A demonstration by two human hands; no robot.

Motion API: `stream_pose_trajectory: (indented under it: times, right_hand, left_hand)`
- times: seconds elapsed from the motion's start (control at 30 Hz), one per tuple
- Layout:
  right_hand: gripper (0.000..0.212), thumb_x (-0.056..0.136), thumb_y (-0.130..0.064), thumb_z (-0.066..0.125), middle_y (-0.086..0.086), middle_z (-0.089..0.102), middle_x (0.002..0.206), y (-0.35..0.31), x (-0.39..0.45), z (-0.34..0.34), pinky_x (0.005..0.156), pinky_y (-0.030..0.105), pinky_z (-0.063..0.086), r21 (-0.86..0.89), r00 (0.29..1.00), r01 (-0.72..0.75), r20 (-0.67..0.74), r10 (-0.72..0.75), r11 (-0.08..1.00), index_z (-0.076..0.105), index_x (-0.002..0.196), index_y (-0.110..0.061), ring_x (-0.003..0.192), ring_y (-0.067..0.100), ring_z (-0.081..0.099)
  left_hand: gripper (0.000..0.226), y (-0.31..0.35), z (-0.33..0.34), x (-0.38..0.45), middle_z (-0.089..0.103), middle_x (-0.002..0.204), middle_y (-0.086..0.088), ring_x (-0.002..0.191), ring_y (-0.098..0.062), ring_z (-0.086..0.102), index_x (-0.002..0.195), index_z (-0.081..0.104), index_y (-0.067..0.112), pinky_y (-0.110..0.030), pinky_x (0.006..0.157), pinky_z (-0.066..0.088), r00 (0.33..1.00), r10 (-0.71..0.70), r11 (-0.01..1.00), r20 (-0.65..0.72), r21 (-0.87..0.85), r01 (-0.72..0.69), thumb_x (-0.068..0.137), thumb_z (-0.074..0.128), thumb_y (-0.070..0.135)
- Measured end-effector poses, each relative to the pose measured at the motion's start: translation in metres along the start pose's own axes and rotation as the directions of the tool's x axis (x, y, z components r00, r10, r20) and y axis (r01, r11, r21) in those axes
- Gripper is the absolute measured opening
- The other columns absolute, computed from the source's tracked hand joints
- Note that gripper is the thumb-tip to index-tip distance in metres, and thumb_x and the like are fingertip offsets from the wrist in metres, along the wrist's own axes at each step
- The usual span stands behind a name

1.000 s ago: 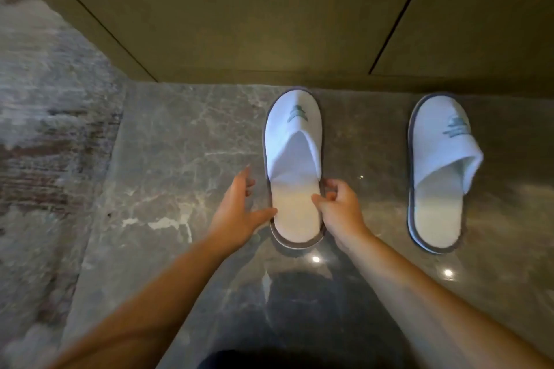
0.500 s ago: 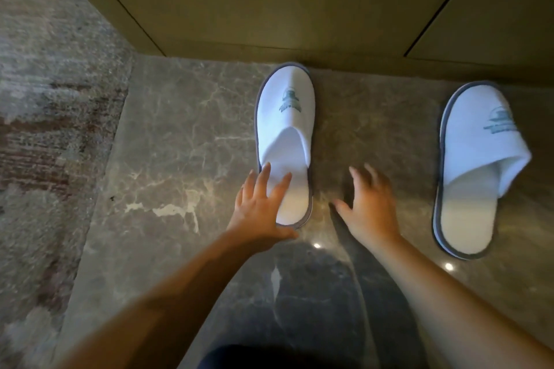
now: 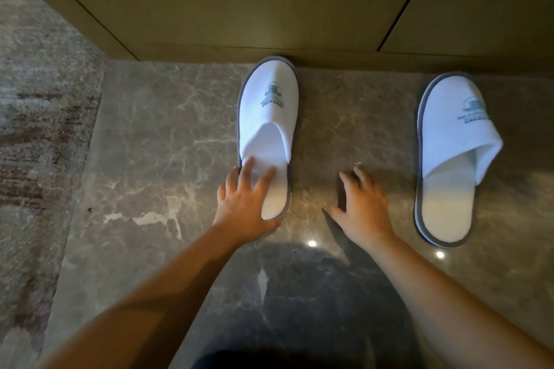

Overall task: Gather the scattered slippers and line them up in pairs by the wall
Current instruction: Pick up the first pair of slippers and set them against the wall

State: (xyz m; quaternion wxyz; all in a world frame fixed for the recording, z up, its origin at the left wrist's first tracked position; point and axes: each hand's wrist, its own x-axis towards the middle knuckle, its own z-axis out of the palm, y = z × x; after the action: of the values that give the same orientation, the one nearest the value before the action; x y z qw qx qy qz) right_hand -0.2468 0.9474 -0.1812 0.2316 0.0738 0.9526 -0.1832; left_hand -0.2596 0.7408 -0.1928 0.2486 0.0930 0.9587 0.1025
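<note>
Left slipper (image 3: 268, 132) toe at wall (image 3: 239, 3). Left hand (image 3: 244, 201) flat on its heel, fingers straight. Right hand (image 3: 361, 207) spread over floor (image 3: 165, 144), holding nothing. Right slipper (image 3: 449, 156) well apart, near wall.

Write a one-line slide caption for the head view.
Left hand presses one white slipper toe-first against the wall; right hand hovers open; its mate lies apart.

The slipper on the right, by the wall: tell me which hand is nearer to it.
Right. The right hand is spread above the marble floor, left of that slipper and apart from it. The left hand is farther off, resting on the other slipper.
</note>
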Motion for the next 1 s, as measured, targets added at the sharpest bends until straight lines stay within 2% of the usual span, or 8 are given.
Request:
stream_pose_trajectory:
  times: [0.1,0.23,0.33,0.47,0.57,0.7,0.87,1.0]
  right_hand:
    - [0.064,0.081,-0.031,0.061,0.013,0.029,0.148,0.015,-0.010,-0.010,0.111,0.044,0.025,0.090,0.991,-0.037,-0.122,0.048,0.995,0.031,0.135,-0.014,0.136,0.030,0.024]
    - [0.065,0.077,-0.032,0.066,0.017,0.029,0.146,0.048,-0.027,-0.016,0.109,0.046,0.025,0.027,0.940,-0.202,-0.276,0.201,0.979,0.035,0.132,-0.014,0.134,0.033,0.025]
    - [0.075,0.074,-0.035,0.068,0.019,0.019,0.149,0.074,-0.037,-0.016,0.109,0.052,0.020,0.038,0.905,-0.335,-0.266,0.333,0.941,0.029,0.135,-0.015,0.136,0.039,0.017]
    - [0.081,0.071,-0.037,0.070,0.024,0.016,0.147,0.098,-0.039,-0.018,0.105,0.056,0.029,0.152,0.862,-0.428,-0.228,0.453,0.891,0.025,0.136,-0.018,0.132,0.045,0.020]
    - [0.079,0.071,-0.033,0.071,0.025,0.021,0.143,0.102,-0.036,-0.020,0.104,0.054,0.030,0.247,0.858,-0.420,-0.206,0.470,0.874,0.026,0.136,-0.018,0.127,0.046,0.025]
    - [0.078,0.072,-0.028,0.071,0.022,0.019,0.146,0.090,-0.036,-0.018,0.104,0.053,0.025,0.334,0.837,-0.392,-0.258,0.483,0.857,0.027,0.135,-0.019,0.126,0.046,0.024]
    - [0.081,0.071,-0.025,0.072,0.016,0.019,0.148,0.048,-0.040,0.000,0.105,0.048,0.026,0.339,0.903,-0.186,-0.312,0.296,0.922,0.026,0.138,-0.019,0.128,0.037,0.020]
    - [0.080,0.074,-0.033,0.068,0.013,0.017,0.149,0.020,-0.035,0.016,0.106,0.045,0.025,0.282,0.934,-0.159,-0.269,0.237,0.946,0.022,0.139,-0.022,0.130,0.034,0.018]
  left_hand:
    - [0.098,0.002,-0.001,-0.003,-0.001,0.153,-0.010,0.139,-0.038,0.003,0.140,0.007,0.034,-0.057,0.110,0.017,0.999,0.018,0.999,-0.031,0.037,-0.016,0.065,0.066,0.055]
    - [0.094,0.011,0.000,-0.006,0.005,0.155,-0.012,0.141,-0.035,0.003,0.141,0.017,0.026,-0.054,0.110,0.016,0.995,0.094,0.995,-0.045,0.025,-0.093,0.067,0.070,0.047]
    - [0.092,0.019,0.001,-0.008,0.010,0.154,-0.011,0.142,-0.033,0.004,0.141,0.020,0.023,-0.053,0.111,0.015,0.993,0.118,0.993,-0.006,0.026,-0.118,0.068,0.071,0.042]
    - [0.082,0.021,-0.003,-0.007,0.018,0.152,-0.013,0.140,-0.035,0.010,0.139,0.028,0.020,-0.056,0.109,0.018,0.993,0.117,0.992,-0.030,0.059,-0.115,0.071,0.071,0.035]
    - [0.077,0.019,-0.005,-0.006,0.020,0.152,-0.012,0.140,-0.035,0.012,0.138,0.030,0.022,-0.057,0.108,0.020,0.993,0.116,0.990,-0.029,0.078,-0.113,0.072,0.069,0.035]
    - [0.079,0.018,-0.005,-0.005,0.014,0.154,-0.007,0.141,-0.032,0.007,0.139,0.024,0.027,-0.055,0.109,0.019,0.996,0.093,0.992,0.005,0.088,-0.093,0.074,0.066,0.040]
    - [0.081,0.018,-0.007,-0.005,0.010,0.154,-0.003,0.140,-0.029,0.007,0.140,0.018,0.031,-0.052,0.110,0.021,0.997,0.072,0.991,0.022,0.115,-0.074,0.075,0.063,0.046]
    - [0.079,0.014,-0.008,-0.008,0.011,0.154,-0.004,0.140,-0.028,0.008,0.140,0.019,0.031,-0.052,0.108,0.025,0.997,0.074,0.992,0.035,0.099,-0.077,0.075,0.062,0.045]
